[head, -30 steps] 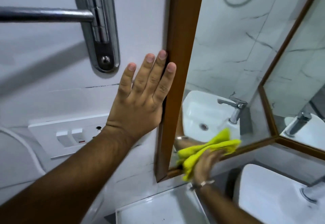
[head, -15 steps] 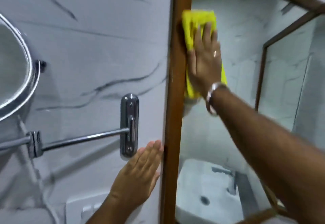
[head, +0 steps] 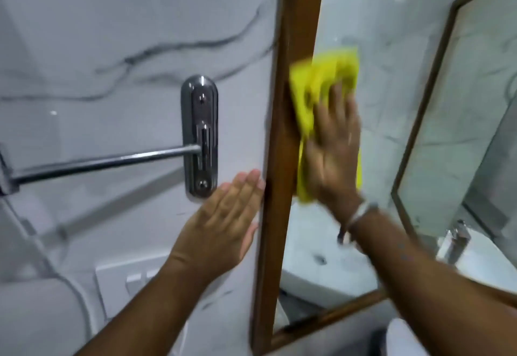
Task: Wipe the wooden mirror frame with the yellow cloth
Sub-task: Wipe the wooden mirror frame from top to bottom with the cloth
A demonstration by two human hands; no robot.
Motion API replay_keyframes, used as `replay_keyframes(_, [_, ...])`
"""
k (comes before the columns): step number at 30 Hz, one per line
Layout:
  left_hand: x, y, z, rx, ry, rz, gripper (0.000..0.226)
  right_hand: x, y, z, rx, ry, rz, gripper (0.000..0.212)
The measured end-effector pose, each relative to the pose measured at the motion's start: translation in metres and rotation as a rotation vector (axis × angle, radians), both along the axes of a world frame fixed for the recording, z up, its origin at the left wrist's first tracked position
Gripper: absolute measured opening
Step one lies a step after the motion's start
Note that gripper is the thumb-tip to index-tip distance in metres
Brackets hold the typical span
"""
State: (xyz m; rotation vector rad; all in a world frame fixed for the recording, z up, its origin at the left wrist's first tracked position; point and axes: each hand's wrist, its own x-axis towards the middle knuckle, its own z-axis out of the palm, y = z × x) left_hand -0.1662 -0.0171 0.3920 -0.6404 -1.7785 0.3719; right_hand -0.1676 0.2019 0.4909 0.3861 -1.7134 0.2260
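Note:
The wooden mirror frame (head: 282, 187) runs upright through the middle of the view, with its bottom rail slanting off to the lower right. My right hand (head: 333, 157) presses the yellow cloth (head: 316, 81) flat against the frame's inner edge and the glass beside it, at mid height. The hand and cloth are blurred by motion. My left hand (head: 223, 221) lies flat on the marble wall just left of the frame, fingers together and touching the frame's outer edge.
A chrome bracket (head: 199, 137) with a bar (head: 103, 162) sticks out of the marble wall to the left. A white switch plate (head: 126, 277) sits below it. The mirror reflects a white basin (head: 321, 260). A second framed mirror (head: 470, 120) meets the first at the right.
My right hand has slid the yellow cloth down the frame's inner edge from near the top to mid height. The left hand stays flat on the wall.

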Motion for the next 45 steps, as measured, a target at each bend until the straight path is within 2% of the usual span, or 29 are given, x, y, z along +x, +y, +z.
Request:
replay_keyframes(3, [-0.001,0.001,-0.005,0.009,-0.003,-0.009,0.072,0.036,-0.009,-0.211,-0.048,-0.394,0.103,0.050])
replay_keyframes(5, [-0.006,0.001,-0.009,0.009,0.025,-0.010,0.072,0.059,-0.008,-0.320,0.022,-0.681,0.032,0.051])
replay_keyframes(8, [-0.007,0.001,-0.007,-0.001,0.054,0.018,0.073,0.075,0.006,-0.391,0.201,-0.849,-0.058,0.047])
replay_keyframes(11, [-0.004,0.001,-0.007,-0.014,0.042,0.020,0.072,0.081,0.009,-0.397,0.139,-0.843,-0.020,0.042])
replay_keyframes(13, [-0.001,0.000,-0.006,-0.017,0.026,0.021,0.071,0.084,-0.005,-0.395,-0.016,-0.850,0.022,0.053])
replay_keyframes(14, [0.000,0.000,-0.005,-0.024,0.013,0.024,0.071,0.085,-0.013,-0.395,-0.115,-0.835,0.029,0.050])
replay_keyframes(16, [0.000,0.001,-0.002,-0.035,0.023,0.030,0.069,0.083,-0.031,-0.391,-0.424,-0.812,-0.012,0.051])
replay_keyframes(18, [0.002,0.000,-0.003,-0.037,0.022,0.040,0.069,0.087,-0.050,-0.390,-0.843,-0.831,-0.049,0.077])
replay_keyframes(20, [0.003,0.000,-0.004,-0.036,0.035,0.044,0.069,0.091,-0.052,-0.388,-1.069,-0.826,-0.046,0.091])
replay_keyframes(21, [0.003,0.000,-0.004,-0.038,0.031,0.038,0.069,0.093,-0.050,-0.389,-1.068,-0.851,-0.052,0.088])
replay_keyframes(25, [0.005,-0.001,-0.004,-0.044,0.023,0.024,0.068,0.096,-0.044,-0.391,-0.785,-0.968,0.003,0.086])
replay_keyframes(28, [0.005,-0.002,-0.004,-0.057,0.018,0.038,0.068,0.105,-0.054,-0.401,-0.610,-1.032,0.008,0.068])
replay_keyframes(30, [0.005,-0.002,-0.003,-0.059,0.013,0.042,0.068,0.103,-0.058,-0.411,-0.568,-1.049,-0.038,0.062])
replay_keyframes(33, [0.005,-0.003,-0.002,-0.071,-0.009,0.035,0.068,0.091,-0.068,-0.406,-0.776,-0.917,-0.180,0.061])
replay_keyframes(36, [0.006,-0.004,-0.003,-0.069,-0.032,0.036,0.067,0.086,-0.066,-0.399,-0.942,-0.773,-0.187,0.043])
replay_keyframes(37, [0.007,-0.005,-0.002,-0.069,-0.044,0.030,0.066,0.087,-0.061,-0.396,-1.018,-0.783,-0.162,0.035])
replay_keyframes(39, [0.008,-0.007,0.000,-0.084,-0.085,0.013,0.065,0.099,-0.056,-0.388,-1.152,-0.860,-0.163,0.035])
replay_keyframes(40, [0.010,-0.008,0.001,-0.079,-0.115,-0.005,0.064,0.106,-0.050,-0.388,-1.054,-0.822,-0.184,0.034])
replay_keyframes(42, [0.022,-0.008,-0.003,0.020,-0.187,-0.084,0.065,0.122,-0.034,-0.383,-0.557,-0.786,-0.241,0.019])
replay_keyframes(43, [0.034,-0.007,-0.012,0.080,-0.222,-0.144,0.065,0.132,-0.027,-0.372,-0.322,-0.791,-0.232,0.012])
replay_keyframes(45, [0.067,0.000,-0.043,0.115,-0.304,-0.312,0.063,0.146,-0.023,-0.347,-0.036,-0.881,-0.184,0.012])
